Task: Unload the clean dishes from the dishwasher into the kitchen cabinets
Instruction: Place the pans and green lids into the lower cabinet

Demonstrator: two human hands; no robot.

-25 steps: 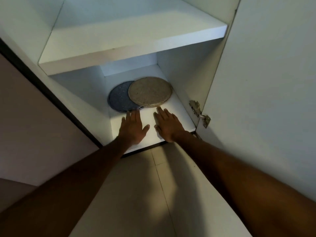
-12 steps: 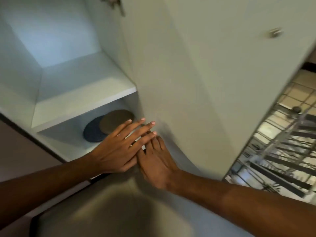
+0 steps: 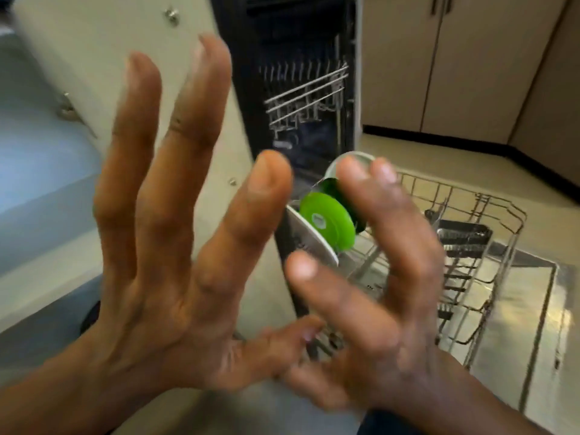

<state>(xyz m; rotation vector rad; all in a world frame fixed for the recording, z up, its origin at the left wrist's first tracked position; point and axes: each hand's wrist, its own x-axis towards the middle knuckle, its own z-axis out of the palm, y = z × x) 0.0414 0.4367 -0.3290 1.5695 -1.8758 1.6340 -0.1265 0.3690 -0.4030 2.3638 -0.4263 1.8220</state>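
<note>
Spreading fingers wide, left hand (image 3: 163, 277), right hand (image 3: 383, 309) (blurred) seemingly empty above rack (image 3: 489, 255).

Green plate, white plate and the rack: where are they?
green plate (image 3: 326, 219): head view, on its underside.
white plate (image 3: 309, 238): head view, on its face.
rack (image 3: 514, 229): head view, on its right rim wire.

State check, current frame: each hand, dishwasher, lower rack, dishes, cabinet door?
left hand: open, fingers spread, holds nothing
right hand: open, loosely curved, holds nothing
dishwasher: open
lower rack: pulled out
green plate: on edge in rack
white plate: on edge in rack
cabinet door: open
</note>
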